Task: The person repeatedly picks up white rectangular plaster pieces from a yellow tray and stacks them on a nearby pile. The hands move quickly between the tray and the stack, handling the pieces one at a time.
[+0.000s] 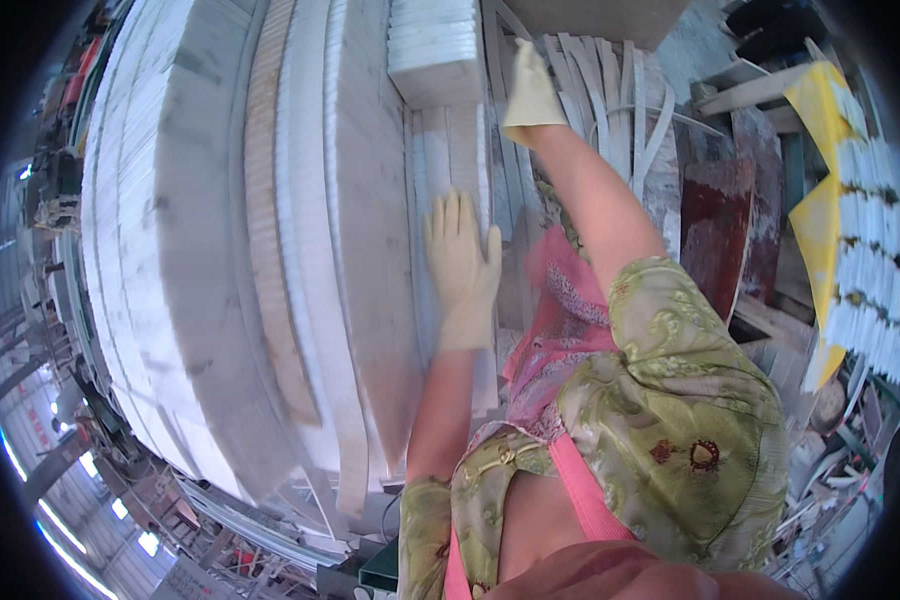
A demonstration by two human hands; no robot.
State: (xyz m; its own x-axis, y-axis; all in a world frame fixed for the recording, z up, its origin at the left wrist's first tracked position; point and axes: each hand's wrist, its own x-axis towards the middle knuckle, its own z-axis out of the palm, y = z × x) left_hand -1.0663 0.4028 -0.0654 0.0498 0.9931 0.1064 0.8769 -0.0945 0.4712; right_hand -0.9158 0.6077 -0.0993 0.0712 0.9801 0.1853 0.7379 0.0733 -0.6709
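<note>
My left hand [461, 262], in a cream rubber glove, lies flat with fingers stretched out and thumb apart. It rests on a row of narrow pale stone strips [432, 140], holding nothing. Beyond it, a neat block of stacked white tiles [434, 50] sits on the same row. My right hand [533, 88], gloved alike, reaches farther forward beside long loose pale strips [610, 100]. Its fingers are seen narrowly from the side, so their grip is unclear, and whether it touches a strip cannot be made out.
Tall stacks of white-grey stone slabs [210, 250] fill the left side. Right of me stand a reddish-brown board [715, 220], wooden beams [755, 90] and a bundle of white pieces [870, 240] with yellow sheeting [820, 120]. Scrap pieces lie at lower right.
</note>
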